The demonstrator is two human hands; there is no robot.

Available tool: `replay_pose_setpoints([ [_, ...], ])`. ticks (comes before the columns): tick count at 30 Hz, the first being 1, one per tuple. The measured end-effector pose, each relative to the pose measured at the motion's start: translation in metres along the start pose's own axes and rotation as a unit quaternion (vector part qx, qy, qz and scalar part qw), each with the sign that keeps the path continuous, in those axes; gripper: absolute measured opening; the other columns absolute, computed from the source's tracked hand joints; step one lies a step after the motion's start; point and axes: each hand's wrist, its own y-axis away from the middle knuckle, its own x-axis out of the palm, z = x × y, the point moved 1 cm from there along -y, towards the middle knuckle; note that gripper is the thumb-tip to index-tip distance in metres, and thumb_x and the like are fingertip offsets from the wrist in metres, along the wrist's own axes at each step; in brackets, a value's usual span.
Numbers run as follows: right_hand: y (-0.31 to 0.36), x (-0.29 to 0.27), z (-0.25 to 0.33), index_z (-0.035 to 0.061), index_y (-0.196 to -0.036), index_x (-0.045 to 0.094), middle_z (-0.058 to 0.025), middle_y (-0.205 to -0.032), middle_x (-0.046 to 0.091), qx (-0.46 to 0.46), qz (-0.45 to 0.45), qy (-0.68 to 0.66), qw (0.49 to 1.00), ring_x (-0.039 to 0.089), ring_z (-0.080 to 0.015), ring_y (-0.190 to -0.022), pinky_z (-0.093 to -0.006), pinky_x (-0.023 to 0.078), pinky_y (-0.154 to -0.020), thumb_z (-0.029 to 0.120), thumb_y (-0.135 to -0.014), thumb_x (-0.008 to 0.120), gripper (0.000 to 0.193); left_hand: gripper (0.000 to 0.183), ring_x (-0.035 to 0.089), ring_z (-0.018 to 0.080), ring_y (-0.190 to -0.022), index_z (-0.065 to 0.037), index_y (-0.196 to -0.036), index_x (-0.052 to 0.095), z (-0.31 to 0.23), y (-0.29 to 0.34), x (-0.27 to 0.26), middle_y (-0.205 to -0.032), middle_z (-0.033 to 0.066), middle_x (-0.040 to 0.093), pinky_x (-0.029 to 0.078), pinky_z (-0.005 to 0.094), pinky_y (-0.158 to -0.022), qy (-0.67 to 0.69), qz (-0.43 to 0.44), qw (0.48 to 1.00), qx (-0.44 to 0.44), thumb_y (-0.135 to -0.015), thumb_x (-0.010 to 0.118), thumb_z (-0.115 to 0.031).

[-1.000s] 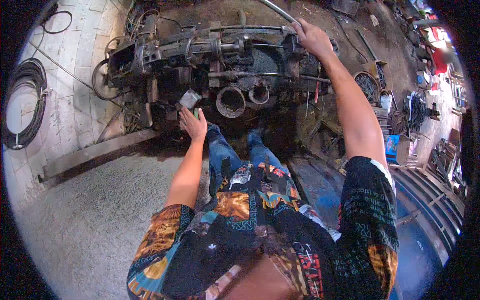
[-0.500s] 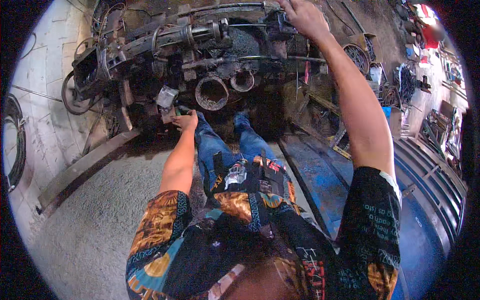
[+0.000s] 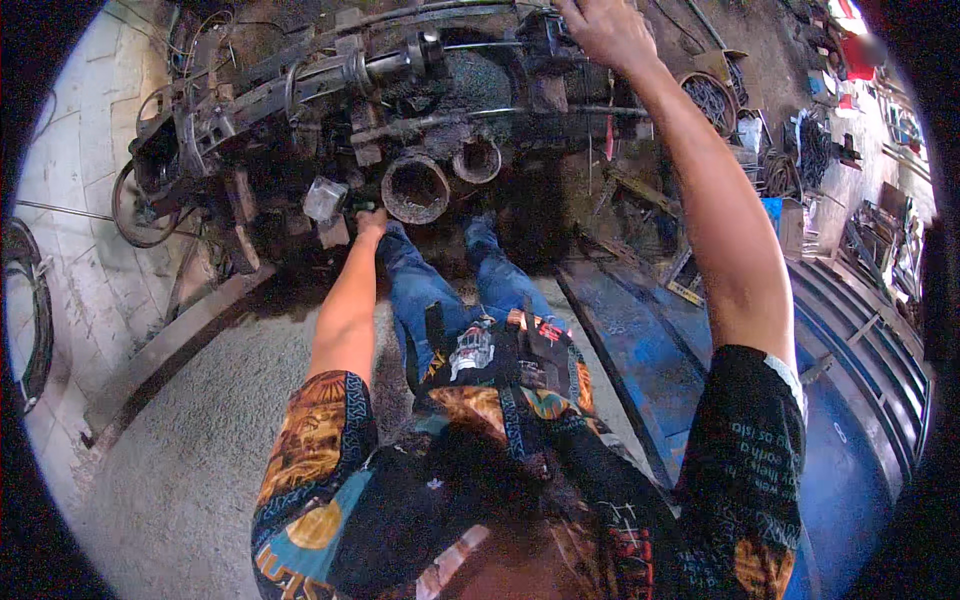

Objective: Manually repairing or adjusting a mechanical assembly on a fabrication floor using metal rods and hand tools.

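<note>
I judge the work at the long, dark metal machine (image 3: pixel 385 68) across the far side as under way; no finished part shows, and what remains I can't tell. I have the left hand (image 3: pixel 371 220) reaching forward between a pale grey boxy block (image 3: pixel 325 200) and a rusty round metal tube (image 3: pixel 416 213); the right hand (image 3: pixel 607 32) stretches far right, wrist bent. They're well apart; whether either grips anything is unclear.

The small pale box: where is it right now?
In the head view, the small pale box is left of centre, at the near edge of the dark machine, just left of the left hand.
</note>
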Motion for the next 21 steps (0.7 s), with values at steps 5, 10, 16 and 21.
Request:
replay_pose_setpoints([
  [5,0.003,-0.002,-0.023,0.0119,-0.122,0.052,-0.0261,-0.097,0.065,-0.008,-0.023,0.002,1.0,0.062,-0.0441,-0.093,-0.0546,0.048,-0.079,0.044,-0.098,0.04,0.041,0.076,0.051,0.039,-0.123,0.015,-0.119,0.055,-0.078,0.094,-0.057,-0.128,0.0287,0.055,0.043,0.0437,-0.098,-0.173,0.02,0.982,0.069,-0.082,0.063,-0.051],
  [10,-0.021,0.018,0.007,0.013,-0.125,0.054,-0.0258,-0.101,0.066,-0.112,-0.068,-0.019,0.991,0.063,-0.0427,-0.096,-0.0529,0.051,-0.083,0.052,-0.098,0.037,0.051,0.076,0.045,0.0403,-0.129,0.001,-0.137,0.043,0.047,0.066,-0.12,-0.138,0.0242,0.049,0.037,0.0431,-0.105,-0.06,-0.034,0.996,0.059,-0.085,0.062,-0.051],
  [16,-0.004,0.016,-0.039,0.0072,-0.113,0.055,-0.026,-0.098,0.066,-0.054,-0.045,0.008,0.997,0.063,-0.0422,-0.095,-0.0519,0.05,-0.084,0.053,-0.097,0.038,0.051,0.065,0.057,0.0268,-0.112,-0.005,-0.136,0.047,0.026,0.152,-0.131,-0.126,0.0112,0.057,0.049,0.0436,-0.082,0.146,0.043,0.988,-0.036,-0.089,0.061,-0.048],
  [21,-0.001,0.01,-0.038,0.0063,-0.115,0.056,-0.026,-0.104,0.065,-0.031,-0.056,-0.016,0.998,0.062,-0.0417,-0.1,-0.0508,0.049,-0.087,0.055,-0.095,0.041,0.055,0.051,0.062,0.0184,-0.078,-0.001,-0.118,0.06,0.084,0.177,-0.142,-0.098,0.0043,0.065,0.046,0.0352,-0.06,0.243,-0.036,0.969,-0.037,-0.09,0.062,-0.044],
])
